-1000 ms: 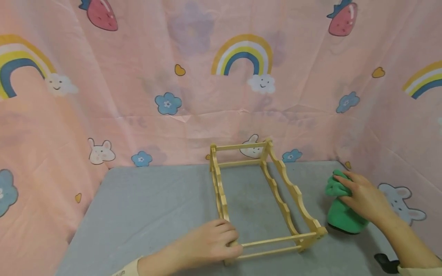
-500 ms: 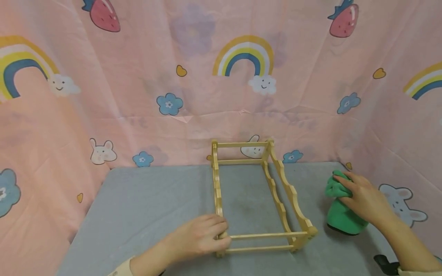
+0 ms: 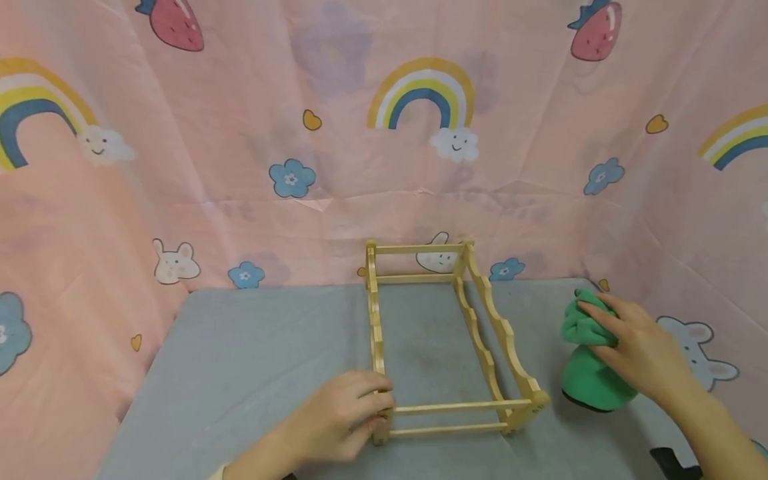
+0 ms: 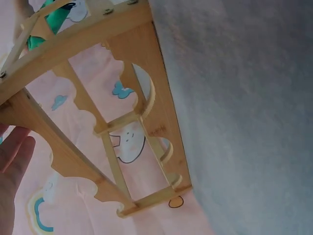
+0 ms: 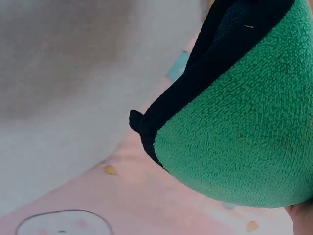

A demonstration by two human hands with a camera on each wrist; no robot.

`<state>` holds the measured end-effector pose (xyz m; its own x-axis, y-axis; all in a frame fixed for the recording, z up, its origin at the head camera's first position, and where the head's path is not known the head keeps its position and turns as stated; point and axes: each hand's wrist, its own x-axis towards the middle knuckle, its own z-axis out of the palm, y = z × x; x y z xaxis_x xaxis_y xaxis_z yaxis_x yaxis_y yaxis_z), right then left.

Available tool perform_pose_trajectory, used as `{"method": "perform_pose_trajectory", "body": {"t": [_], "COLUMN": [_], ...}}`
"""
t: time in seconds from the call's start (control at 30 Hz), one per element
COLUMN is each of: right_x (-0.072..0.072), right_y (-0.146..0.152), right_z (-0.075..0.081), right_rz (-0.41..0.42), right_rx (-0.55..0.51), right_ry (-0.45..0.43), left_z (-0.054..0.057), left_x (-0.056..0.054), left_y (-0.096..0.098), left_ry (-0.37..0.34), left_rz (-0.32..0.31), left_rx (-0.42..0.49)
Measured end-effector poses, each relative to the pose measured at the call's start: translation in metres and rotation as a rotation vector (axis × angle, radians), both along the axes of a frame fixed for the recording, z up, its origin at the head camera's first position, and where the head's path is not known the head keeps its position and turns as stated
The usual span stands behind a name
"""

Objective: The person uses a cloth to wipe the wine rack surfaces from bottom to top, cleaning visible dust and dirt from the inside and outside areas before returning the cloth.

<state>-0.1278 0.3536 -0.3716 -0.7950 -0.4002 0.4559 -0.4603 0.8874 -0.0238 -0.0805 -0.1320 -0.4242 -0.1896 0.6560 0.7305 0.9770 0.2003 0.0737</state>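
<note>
A light wooden rack (image 3: 511,343) with wavy, notched side rails and thin crossbars stands on the grey table, its long sides running away from me. My left hand (image 3: 345,417) is at its near left corner, fingertips touching the wood, thumb apart from the fingers. In the left wrist view, the fingers (image 4: 17,154) look fairly straight beside a scalloped rail (image 4: 73,159). To the right of the rack, my right hand (image 3: 645,347) pinches a bunched green terry cloth (image 3: 597,380) with black edging. It hangs pouch-like below the fingers, close over the table.
The grey-covered table (image 3: 270,353) extends left of the rack. A pink curtain (image 3: 234,133) printed with rainbows, rabbits and strawberries encloses the back and sides. A small black object (image 3: 672,461) shows near the right forearm.
My left hand has shifted the rack's near end slightly to the left, and its fingers have since loosened. The right hand stays nearly in place with the green cloth.
</note>
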Motion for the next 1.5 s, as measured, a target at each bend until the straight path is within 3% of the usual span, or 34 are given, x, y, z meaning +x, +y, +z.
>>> {"method": "perform_pose_trajectory", "body": {"t": [0.3,0.5,0.67,0.9,1.07,1.17,1.37,1.5], "right_x": [0.024,0.046,0.062,0.078,0.084,0.085,0.086,0.083], "right_y": [-0.020,-0.051,-0.080,-0.102,-0.109,-0.108,-0.109,-0.115], "right_z": [0.011,0.021,0.026,0.016,-0.008,-0.026,-0.055,-0.068], "right_rz": [0.210,0.386,0.509,0.657,0.764,0.816,0.783,0.738], "right_rx": [-0.113,-0.218,-0.241,-0.207,-0.124,-0.049,0.147,0.260], "right_ry": [0.249,0.453,0.554,0.542,0.578,0.534,0.337,0.261], "left_z": [-0.006,-0.008,-0.008,-0.008,-0.008,-0.007,-0.005,-0.006], "left_x": [0.004,0.007,0.010,0.010,0.008,0.007,0.008,0.008], "left_y": [-0.001,-0.001,-0.003,-0.002,0.000,0.000,0.000,0.001], "left_ry": [-0.057,-0.087,-0.123,-0.133,-0.118,-0.105,-0.118,-0.111], "left_rz": [0.033,0.057,0.057,0.054,0.053,0.052,0.053,0.049], "left_rx": [0.089,0.110,0.120,0.126,0.140,0.145,0.141,0.150]}}
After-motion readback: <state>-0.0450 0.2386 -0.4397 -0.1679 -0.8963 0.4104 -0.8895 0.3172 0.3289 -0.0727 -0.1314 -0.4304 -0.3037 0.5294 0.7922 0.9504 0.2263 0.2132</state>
